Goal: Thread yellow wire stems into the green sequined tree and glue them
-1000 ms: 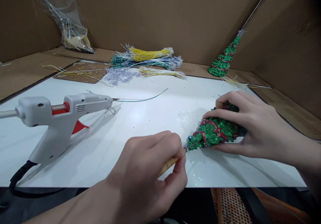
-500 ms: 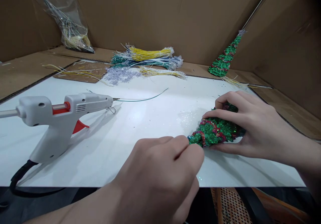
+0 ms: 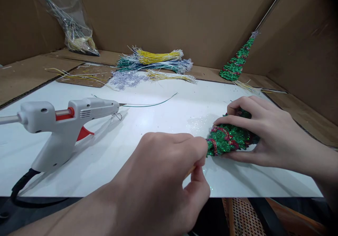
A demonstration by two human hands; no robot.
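A green tinsel tree (image 3: 224, 137) with red trim lies on its side on the white board, its tip toward the left. My right hand (image 3: 264, 134) is wrapped round its wide part, thumb below and fingers over the top. At the tip, my left hand (image 3: 171, 172) is closed, its fingers pinched together. Between those fingers a small orange-brown bit shows; the rest of what they hold is hidden. The left knuckles cover the very end of the tree.
A white glue gun (image 3: 60, 130) stands at left, its nozzle near a thin green wire (image 3: 150, 105). Behind lie wire bundles (image 3: 158, 57), clear stars (image 3: 126, 79) and a plastic bag (image 3: 79, 35). Another tree (image 3: 237, 61) leans at back right.
My left hand has shifted slightly up and left at the tree's tip, and a gap has opened between its thumb and fingers. The right hand and tree stay nearly still.
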